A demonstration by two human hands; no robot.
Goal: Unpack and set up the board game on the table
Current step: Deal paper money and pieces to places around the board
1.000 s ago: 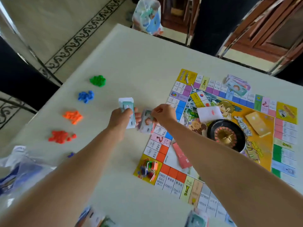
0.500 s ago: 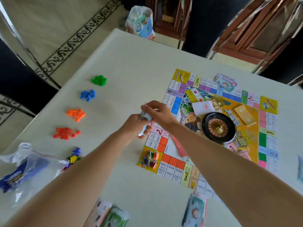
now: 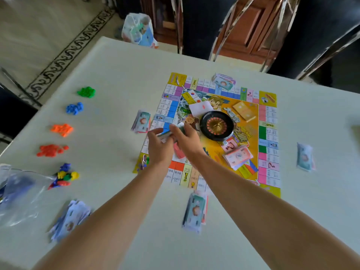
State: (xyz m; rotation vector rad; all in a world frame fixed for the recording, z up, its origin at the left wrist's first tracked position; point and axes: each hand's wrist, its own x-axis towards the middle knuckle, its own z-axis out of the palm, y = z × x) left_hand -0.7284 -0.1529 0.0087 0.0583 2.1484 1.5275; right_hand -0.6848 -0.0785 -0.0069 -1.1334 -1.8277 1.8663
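Gripping one money wad (image 3: pixel 165 136), left hand (image 3: pixel 158 148) and right hand (image 3: pixel 188 142) (now over the board (image 3: pixel 269 115)); fresh stack (image 3: pixel 141 121) alongside

Both my arms reach forward, my left hand (image 3: pixel 160 147) and right hand (image 3: pixel 188 140) close together, fingers pinching a stack of notes (image 3: pixel 165 135).

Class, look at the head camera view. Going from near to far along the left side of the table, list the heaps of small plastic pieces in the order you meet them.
mixed-colour heap → red heap → orange heap → blue heap → green heap
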